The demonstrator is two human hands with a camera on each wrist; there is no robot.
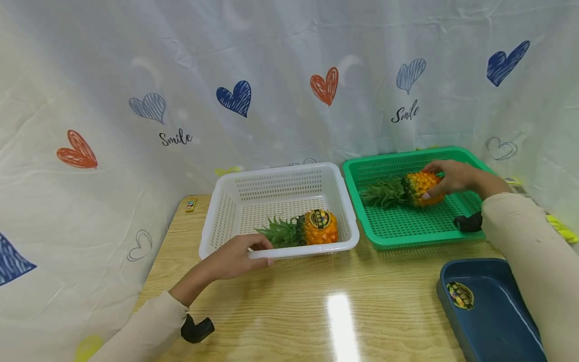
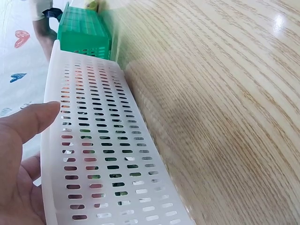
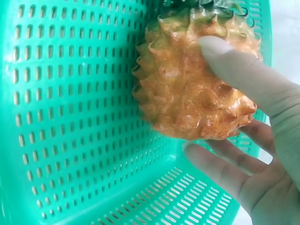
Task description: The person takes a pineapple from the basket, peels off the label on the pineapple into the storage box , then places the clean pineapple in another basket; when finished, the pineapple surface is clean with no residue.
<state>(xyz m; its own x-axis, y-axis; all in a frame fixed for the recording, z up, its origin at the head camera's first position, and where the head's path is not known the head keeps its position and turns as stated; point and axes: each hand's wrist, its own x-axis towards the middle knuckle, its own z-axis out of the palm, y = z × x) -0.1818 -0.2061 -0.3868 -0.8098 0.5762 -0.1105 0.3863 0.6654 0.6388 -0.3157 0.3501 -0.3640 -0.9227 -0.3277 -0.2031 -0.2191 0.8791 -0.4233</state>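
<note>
My left hand holds the front rim of a white plastic basket, the thumb outside and the other fingers over the rim. In that basket lies a pineapple with a dark round label, its leaves pointing left towards my left fingers. My right hand reaches into a green basket and grips a second pineapple by its orange body. In the right wrist view the thumb presses on the fruit's spiky skin, with the other fingers round its underside.
A dark blue tray with a round sticker stands at the front right, under my right forearm. A small yellow packet lies at the table's back left. A patterned curtain hangs behind the baskets.
</note>
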